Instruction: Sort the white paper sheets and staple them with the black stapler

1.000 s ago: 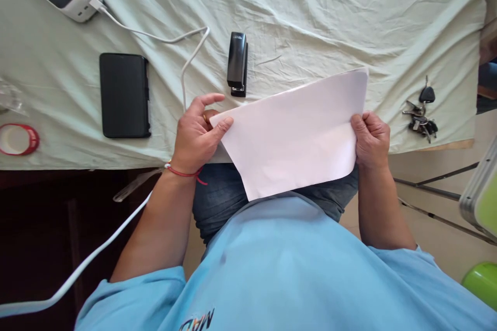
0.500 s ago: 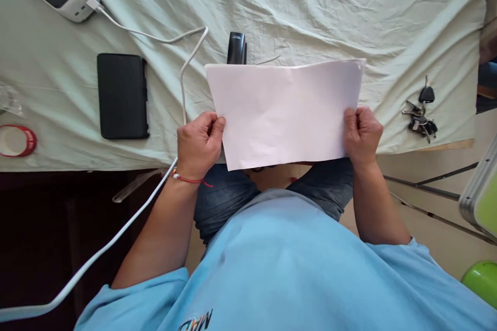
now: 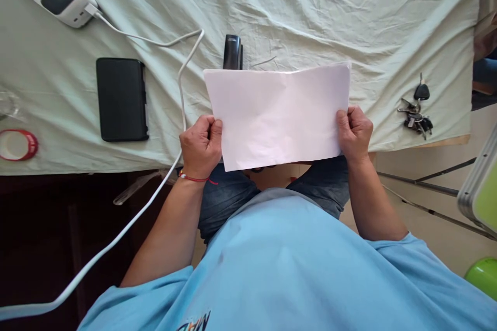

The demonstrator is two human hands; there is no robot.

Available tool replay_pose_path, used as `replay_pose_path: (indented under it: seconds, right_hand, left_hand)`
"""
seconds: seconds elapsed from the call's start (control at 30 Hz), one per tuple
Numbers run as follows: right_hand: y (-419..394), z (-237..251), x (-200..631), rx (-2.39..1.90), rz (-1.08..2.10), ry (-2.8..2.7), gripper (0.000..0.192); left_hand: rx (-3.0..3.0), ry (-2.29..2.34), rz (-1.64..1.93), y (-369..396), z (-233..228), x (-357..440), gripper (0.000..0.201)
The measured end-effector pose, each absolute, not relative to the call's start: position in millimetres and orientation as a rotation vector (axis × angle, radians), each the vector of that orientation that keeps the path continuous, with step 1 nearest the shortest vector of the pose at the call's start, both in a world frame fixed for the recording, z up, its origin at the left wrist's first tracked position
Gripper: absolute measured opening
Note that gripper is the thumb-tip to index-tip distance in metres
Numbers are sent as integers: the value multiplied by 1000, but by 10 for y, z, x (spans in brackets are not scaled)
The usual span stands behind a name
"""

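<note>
A white stack of paper sheets (image 3: 277,119) is stretched between my two hands, over the table's front edge and above my lap. My left hand (image 3: 202,145) pinches its left edge, thumb on top and fingers curled beneath. On the right edge, my right hand (image 3: 354,132) grips it the same way. The face toward me looks blank, with slight waves along the top edge. Just behind the paper lies a black stapler (image 3: 232,51), its near part hidden by the sheets.
A pale green cloth (image 3: 295,15) covers the table. Left of the paper lie a black case (image 3: 121,99), a red tape roll (image 3: 29,145) and a white power strip (image 3: 73,5) with a cable (image 3: 180,88) running past my left hand. Keys (image 3: 417,116) lie at the right.
Both hands still hold the paper. My right hand and the paper's right edge have shifted slightly left, toward my left hand. The whole view has shifted a little.
</note>
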State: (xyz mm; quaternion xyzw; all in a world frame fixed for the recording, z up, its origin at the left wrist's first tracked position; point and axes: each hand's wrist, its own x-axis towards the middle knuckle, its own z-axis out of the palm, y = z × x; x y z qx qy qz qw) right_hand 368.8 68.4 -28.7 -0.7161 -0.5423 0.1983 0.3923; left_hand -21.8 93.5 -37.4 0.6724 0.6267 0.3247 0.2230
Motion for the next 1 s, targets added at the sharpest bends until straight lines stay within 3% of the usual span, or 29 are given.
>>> replay_pose_path:
  seconds: [0.37, 1.0]
  right_hand:
    - [715, -323, 3711, -1797, 486, -1420, 39]
    - [558, -391, 3766, -1810, 378, -1441, 49]
  left_hand:
    - [1900, 1744, 912, 948, -424, -209, 23]
    - [1737, 1847, 972, 871, -379, -255, 32]
